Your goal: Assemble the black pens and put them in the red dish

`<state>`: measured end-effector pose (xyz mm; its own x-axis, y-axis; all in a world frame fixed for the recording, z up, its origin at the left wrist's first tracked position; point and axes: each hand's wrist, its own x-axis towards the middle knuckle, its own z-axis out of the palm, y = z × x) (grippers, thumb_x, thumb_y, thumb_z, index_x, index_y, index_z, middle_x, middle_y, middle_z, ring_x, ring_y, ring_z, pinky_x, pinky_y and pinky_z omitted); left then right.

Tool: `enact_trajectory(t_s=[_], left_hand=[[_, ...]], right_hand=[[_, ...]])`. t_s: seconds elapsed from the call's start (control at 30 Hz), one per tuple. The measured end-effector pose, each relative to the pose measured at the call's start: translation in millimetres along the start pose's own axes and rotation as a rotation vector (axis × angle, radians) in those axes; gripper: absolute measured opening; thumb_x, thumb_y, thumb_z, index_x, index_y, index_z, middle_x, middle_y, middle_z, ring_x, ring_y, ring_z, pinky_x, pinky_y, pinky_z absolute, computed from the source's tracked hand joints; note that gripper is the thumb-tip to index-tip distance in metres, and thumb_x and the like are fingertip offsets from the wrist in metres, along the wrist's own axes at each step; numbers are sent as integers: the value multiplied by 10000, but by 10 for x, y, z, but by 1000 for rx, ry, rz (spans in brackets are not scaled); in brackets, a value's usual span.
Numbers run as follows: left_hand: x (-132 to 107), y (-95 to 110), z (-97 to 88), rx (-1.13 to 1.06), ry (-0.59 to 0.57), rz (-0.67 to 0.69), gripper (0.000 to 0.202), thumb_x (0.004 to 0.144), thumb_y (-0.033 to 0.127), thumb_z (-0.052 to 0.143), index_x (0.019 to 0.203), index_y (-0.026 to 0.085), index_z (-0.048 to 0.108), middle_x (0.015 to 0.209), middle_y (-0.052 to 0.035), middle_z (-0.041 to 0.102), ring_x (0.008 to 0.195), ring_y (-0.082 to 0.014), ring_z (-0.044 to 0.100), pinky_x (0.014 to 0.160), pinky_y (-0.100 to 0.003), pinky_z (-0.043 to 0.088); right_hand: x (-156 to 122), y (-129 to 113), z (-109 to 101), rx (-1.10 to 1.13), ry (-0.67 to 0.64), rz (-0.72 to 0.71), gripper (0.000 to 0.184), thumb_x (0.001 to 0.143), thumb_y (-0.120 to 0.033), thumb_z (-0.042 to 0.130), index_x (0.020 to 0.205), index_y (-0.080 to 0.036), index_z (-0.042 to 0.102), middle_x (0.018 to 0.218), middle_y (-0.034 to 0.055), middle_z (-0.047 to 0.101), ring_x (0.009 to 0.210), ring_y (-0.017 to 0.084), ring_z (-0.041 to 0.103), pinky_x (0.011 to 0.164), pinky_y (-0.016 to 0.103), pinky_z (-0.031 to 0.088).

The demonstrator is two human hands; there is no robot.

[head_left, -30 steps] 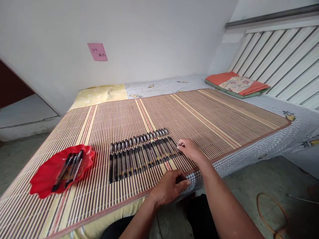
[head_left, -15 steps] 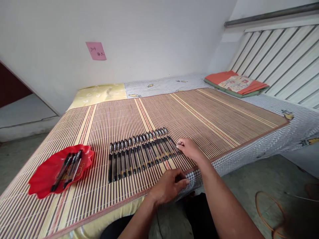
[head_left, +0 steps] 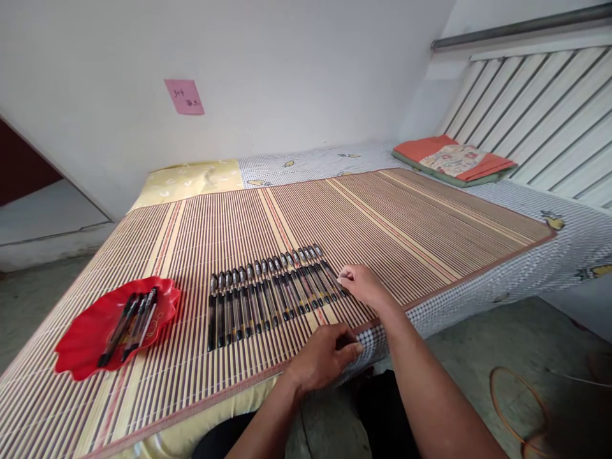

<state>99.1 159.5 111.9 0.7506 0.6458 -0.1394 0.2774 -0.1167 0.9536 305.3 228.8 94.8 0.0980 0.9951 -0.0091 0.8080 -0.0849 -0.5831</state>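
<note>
A long row of black-capped pens (head_left: 265, 296) with clear barrels lies side by side on the striped bamboo mat (head_left: 229, 229). At the row's right end, my right hand (head_left: 361, 284) has its fingers curled together against the last pen (head_left: 332, 275). Part of that pen's lower end is behind the fingertips. My left hand (head_left: 320, 357) rests at the mat's front edge, below the row. Its thumb stands apart from the bent fingers, and nothing shows between them. Several more pens (head_left: 136, 325) lie in a red scalloped dish (head_left: 79, 344) on the left.
The mat covers a bed with a checked sheet (head_left: 507, 204). A folded orange and green cloth (head_left: 454, 159) lies at the far right corner beside a white slatted headboard (head_left: 540, 115). A pink note (head_left: 184, 97) is stuck on the wall. An orange cable loop (head_left: 519, 395) is on the floor.
Almost nothing differs. My right hand's fingertips have shifted very slightly left at the last pen, and my left hand has stayed in place.
</note>
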Motion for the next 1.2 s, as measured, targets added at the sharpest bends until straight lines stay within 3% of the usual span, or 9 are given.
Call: enact_trajectory(t_s=[1.2], left_hand=[[0,-67,20,-16,1,5,226,935,374,590,852,169,639,747,17,581,696,-138,486,610,-264,315]], right_hand=[[17,49,44,102,-21,63,35,861,-190,674,844,-184,704,850,64,750,800,190,703,700,259,494]])
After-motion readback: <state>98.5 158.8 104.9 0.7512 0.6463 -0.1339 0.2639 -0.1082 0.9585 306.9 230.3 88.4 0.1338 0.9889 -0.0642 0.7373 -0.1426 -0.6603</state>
